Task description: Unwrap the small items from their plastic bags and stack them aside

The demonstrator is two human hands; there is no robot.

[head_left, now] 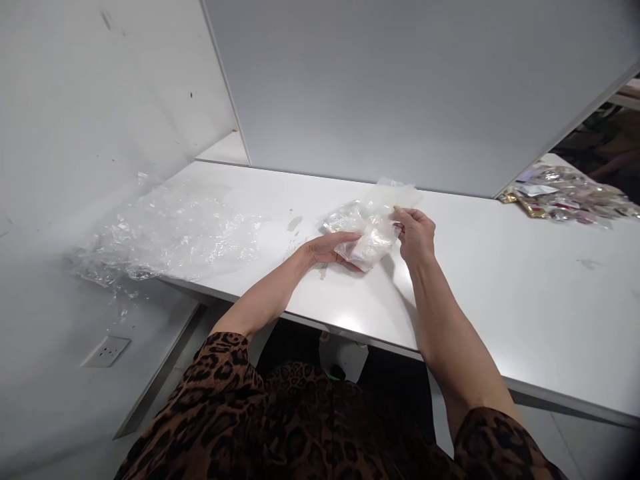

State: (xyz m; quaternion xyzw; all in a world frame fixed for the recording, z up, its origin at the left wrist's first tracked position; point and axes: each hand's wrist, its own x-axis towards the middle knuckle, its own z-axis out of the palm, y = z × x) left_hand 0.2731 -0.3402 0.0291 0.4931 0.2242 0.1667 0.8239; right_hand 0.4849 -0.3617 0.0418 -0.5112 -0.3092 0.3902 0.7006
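Between my hands, just above the white tabletop, is a clear plastic bag [375,237] with something pale inside that I cannot make out. My left hand [336,248] holds its lower left side, thumb on top and fingers underneath. At its right edge, my right hand [416,232] pinches the plastic between thumb and fingers. Behind the bag lies a flat packet [343,217] with faint print, partly covered by the plastic. The bag's loose upper part spreads toward the grey panel.
Crumpled clear plastic [185,233] heaps up on the left of the white table [500,287], against the wall. Several wrapped packets [560,193] lie at the far right, beside the upright grey panel [375,87]. A wall socket [106,351] sits low on the left.
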